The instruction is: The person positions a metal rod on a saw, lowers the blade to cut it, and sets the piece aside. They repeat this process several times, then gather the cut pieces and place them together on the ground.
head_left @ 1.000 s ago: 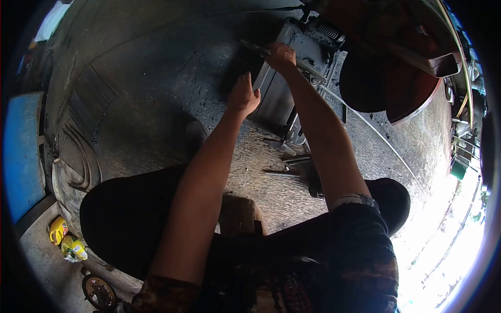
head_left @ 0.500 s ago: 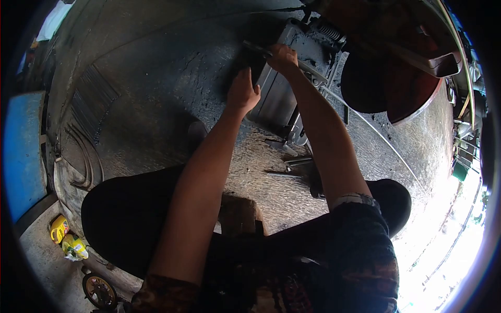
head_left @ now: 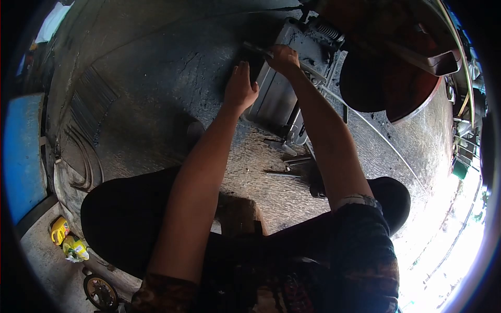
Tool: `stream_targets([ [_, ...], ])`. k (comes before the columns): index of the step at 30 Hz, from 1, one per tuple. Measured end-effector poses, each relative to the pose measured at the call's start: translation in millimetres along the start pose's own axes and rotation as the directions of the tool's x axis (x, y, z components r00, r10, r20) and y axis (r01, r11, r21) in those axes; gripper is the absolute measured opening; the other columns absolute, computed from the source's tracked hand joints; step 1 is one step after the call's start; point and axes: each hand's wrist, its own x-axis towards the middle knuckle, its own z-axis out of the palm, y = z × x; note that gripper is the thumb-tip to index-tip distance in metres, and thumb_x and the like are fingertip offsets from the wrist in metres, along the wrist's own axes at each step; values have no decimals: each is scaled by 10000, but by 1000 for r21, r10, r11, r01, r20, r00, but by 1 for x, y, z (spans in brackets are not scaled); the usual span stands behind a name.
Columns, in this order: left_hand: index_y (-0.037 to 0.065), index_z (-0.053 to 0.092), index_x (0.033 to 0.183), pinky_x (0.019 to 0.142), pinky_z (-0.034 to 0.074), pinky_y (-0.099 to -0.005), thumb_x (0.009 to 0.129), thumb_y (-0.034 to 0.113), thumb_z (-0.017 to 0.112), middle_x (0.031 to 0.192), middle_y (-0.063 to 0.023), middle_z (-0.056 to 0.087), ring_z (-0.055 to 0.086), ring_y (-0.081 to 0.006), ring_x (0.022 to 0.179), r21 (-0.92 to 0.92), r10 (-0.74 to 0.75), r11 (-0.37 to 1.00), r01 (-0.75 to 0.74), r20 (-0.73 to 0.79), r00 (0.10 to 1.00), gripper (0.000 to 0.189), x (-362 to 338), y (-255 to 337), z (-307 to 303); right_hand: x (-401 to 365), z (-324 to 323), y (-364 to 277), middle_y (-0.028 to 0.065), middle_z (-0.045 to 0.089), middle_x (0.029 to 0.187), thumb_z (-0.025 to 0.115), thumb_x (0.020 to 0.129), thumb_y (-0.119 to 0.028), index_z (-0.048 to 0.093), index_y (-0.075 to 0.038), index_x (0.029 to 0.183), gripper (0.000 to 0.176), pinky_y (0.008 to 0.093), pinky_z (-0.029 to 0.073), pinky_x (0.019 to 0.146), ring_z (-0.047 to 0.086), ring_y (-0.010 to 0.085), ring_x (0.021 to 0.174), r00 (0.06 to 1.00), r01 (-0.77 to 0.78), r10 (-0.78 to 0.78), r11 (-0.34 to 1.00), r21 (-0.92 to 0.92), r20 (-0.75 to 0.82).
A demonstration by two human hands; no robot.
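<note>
My right hand [head_left: 283, 58] is closed around a dark metal bar [head_left: 255, 49], whose end sticks out to the left of my fist. The bar lies across the grey metal base [head_left: 276, 99] of what looks like a cut-off saw. Close to the base's left side, my left hand [head_left: 241, 89] is held out with fingers extended and nothing in it. A coil spring [head_left: 326, 29] sits at the far end of the base. To the right is the machine's large dark and red round part [head_left: 417, 99]. My fist hides the gripped part of the bar.
Several thin dark rods [head_left: 93, 101] lie at the left, with curved metal pieces [head_left: 81, 161] nearer me. Loose metal pieces [head_left: 284, 173] lie before the machine. A wooden block [head_left: 240, 215] is between my legs. A pale rod or cable [head_left: 389, 143] runs along the floor.
My left hand has shifted slightly left and up, and its fingers look more stretched out. My right hand stays at the bar with hardly any movement.
</note>
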Motion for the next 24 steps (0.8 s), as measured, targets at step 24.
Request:
stream_targets([
  [24, -83, 312, 1389, 1162, 277, -414, 848, 179, 617, 1418, -272, 386, 375, -390, 1334, -35, -51, 998, 53, 64, 997, 674, 0, 5, -3, 1, -2, -3, 57, 705, 1004, 682, 809, -444, 735, -226, 1017, 306, 406, 519, 841, 663, 261, 969, 999, -45, 45, 997, 66, 3],
])
